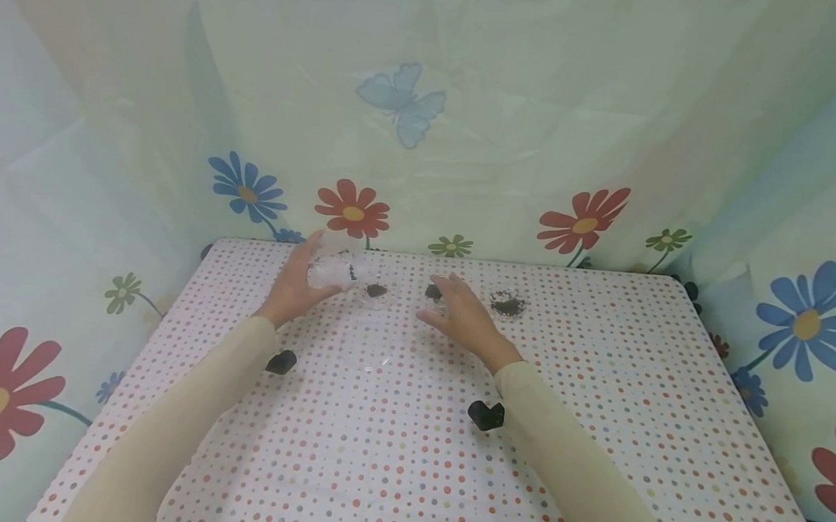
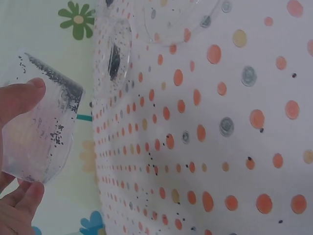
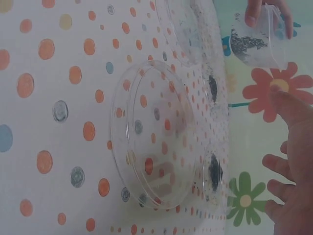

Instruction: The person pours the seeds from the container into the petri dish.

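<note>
My left hand (image 1: 295, 285) holds a clear plastic cup (image 1: 332, 273), tilted, above the far left of the table. In the left wrist view, black grains cling along the wall of the cup, between thumb and fingers. My right hand (image 1: 463, 316) has its fingers spread and nothing in its grasp, over or beside a small dark heap (image 1: 434, 291). Two other dark heaps (image 1: 375, 290) (image 1: 508, 305) lie in clear shallow dishes on either side. A wide clear round dish (image 3: 116, 142) stands nearer in the right wrist view; no grains show inside.
Dotted cloth covers the table (image 1: 395, 462), with stray black grains on it in the left wrist view. A flowered curtain (image 1: 493, 140) hangs behind and at both sides. Dark objects (image 1: 281, 362) (image 1: 486, 415) show beside the forearms.
</note>
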Demonstrator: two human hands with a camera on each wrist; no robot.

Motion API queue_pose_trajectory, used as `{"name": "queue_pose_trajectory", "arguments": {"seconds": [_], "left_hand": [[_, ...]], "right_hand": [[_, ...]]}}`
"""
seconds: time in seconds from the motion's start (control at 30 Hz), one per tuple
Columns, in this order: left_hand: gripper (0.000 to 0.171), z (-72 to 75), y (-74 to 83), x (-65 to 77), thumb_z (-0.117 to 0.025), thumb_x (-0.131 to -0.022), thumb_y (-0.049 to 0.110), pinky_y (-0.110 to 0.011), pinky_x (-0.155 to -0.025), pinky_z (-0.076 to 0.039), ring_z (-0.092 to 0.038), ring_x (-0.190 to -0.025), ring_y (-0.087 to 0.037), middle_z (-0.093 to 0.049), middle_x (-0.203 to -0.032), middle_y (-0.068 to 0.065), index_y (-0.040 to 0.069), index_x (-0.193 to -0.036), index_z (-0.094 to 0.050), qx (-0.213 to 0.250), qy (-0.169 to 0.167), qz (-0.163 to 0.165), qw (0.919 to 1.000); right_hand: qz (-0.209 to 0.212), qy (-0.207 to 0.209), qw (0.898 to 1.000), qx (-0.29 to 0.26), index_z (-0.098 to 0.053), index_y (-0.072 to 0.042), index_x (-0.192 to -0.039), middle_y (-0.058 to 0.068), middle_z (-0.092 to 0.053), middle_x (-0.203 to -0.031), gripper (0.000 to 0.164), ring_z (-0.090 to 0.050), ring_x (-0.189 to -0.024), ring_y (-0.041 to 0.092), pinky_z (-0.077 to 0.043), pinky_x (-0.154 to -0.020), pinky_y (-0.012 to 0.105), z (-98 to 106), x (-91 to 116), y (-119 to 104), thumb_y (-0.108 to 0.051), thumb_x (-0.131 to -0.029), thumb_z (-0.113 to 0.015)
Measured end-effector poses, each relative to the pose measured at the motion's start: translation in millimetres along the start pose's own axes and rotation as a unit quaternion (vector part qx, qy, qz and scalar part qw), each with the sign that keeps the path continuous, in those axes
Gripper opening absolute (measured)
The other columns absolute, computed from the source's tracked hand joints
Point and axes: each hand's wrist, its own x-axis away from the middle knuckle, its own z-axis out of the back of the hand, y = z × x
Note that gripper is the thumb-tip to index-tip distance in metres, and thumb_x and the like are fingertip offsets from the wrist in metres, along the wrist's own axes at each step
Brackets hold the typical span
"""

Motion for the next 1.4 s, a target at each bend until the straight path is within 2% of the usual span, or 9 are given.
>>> {"name": "queue_pose_trajectory", "arguments": {"seconds": [0.1,0.2,0.37,0.6,0.9,1.03,1.23,1.4], "left_hand": [[0.1,-0.2,-4.5,1.7,-0.072,-0.073,0.043,-0.053,-0.103,-0.037,-0.03,-0.135,-0.03,-0.015,-0.154,0.003,0.041,-0.144,-0.003,0.009,0.004,0.008,0.9999],[0.099,0.1,-8.7,4.0,-0.072,-0.073,0.043,-0.053,-0.103,-0.037,-0.03,-0.135,-0.03,-0.015,-0.154,0.001,0.039,-0.145,-0.003,0.014,0.005,0.02,0.9997],[0.1,1.3,-15.5,6.9,-0.072,-0.073,0.043,-0.054,-0.106,-0.032,-0.026,-0.138,-0.03,-0.016,-0.154,-0.001,0.037,-0.145,-0.003,0.014,0.007,0.044,0.9989],[0.1,2.5,-29.0,8.9,-0.073,-0.073,0.042,-0.053,-0.109,-0.026,-0.022,-0.139,-0.029,-0.016,-0.154,0.0,0.034,-0.146,-0.006,0.029,0.016,0.056,0.9979],[0.105,3.4,-40.4,16.3,-0.073,-0.071,0.046,-0.055,-0.109,-0.026,-0.023,-0.138,-0.033,-0.02,-0.153,-0.007,0.032,-0.147,-0.001,0.039,-0.001,0.117,0.9923],[0.108,1.9,-47.8,18.6,-0.073,-0.069,0.049,-0.056,-0.108,-0.027,-0.025,-0.137,-0.035,-0.022,-0.151,-0.011,0.027,-0.147,-0.002,0.046,-0.008,0.129,0.9906],[0.109,-1.6,-56.6,21.4,-0.073,-0.068,0.052,-0.056,-0.107,-0.027,-0.026,-0.136,-0.037,-0.023,-0.151,-0.013,0.028,-0.147,0.0,0.054,-0.014,0.132,0.9897],[0.109,-4.8,-61.2,23.7,-0.073,-0.069,0.049,-0.057,-0.107,-0.026,-0.024,-0.136,-0.037,-0.022,-0.151,-0.015,0.026,-0.147,0.0,0.059,-0.018,0.148,0.987]], "right_hand": [[0.001,0.0,1.0,0.001,-0.027,-0.016,-0.144,0.012,-0.025,-0.15,0.076,-0.018,-0.14,0.03,-0.021,-0.113,0.05,-0.9,-0.6,-2.4,-0.055,-0.084,-0.054],[0.001,-0.001,1.0,-0.001,-0.027,-0.017,-0.144,0.011,-0.024,-0.151,0.076,-0.018,-0.141,0.029,-0.021,-0.113,0.05,-2.0,-1.1,-3.8,-0.055,-0.084,-0.053],[-0.004,-0.008,1.0,-0.011,-0.026,-0.02,-0.144,0.01,-0.02,-0.152,0.075,-0.015,-0.142,0.028,-0.02,-0.113,0.05,-4.5,-2.8,-4.9,-0.057,-0.084,-0.052],[0.004,-0.008,1.0,-0.003,-0.028,-0.017,-0.143,0.01,-0.025,-0.151,0.075,-0.017,-0.141,0.029,-0.019,-0.114,0.049,-8.1,-7.7,-8.2,-0.054,-0.084,-0.054],[-0.003,-0.012,1.0,-0.018,-0.029,-0.017,-0.143,0.012,-0.023,-0.151,0.074,-0.017,-0.141,0.03,-0.019,-0.113,0.051,-12.4,-8.7,-11.7,-0.051,-0.084,-0.057],[-0.001,-0.009,1.0,-0.019,-0.029,-0.019,-0.143,0.011,-0.025,-0.151,0.073,-0.017,-0.141,0.03,-0.019,-0.113,0.051,-15.3,-8.7,-12.7,-0.051,-0.084,-0.057],[0.005,-0.011,1.0,-0.027,-0.028,-0.02,-0.143,0.009,-0.025,-0.151,0.072,-0.016,-0.141,0.029,-0.019,-0.113,0.052,-18.5,-8.6,-13.0,-0.051,-0.084,-0.056],[0.013,-0.007,0.999,-0.029,-0.028,-0.02,-0.143,0.009,-0.026,-0.151,0.072,-0.017,-0.141,0.029,-0.02,-0.112,0.052,-22.0,-9.2,-11.8,-0.051,-0.085,-0.056]]}}
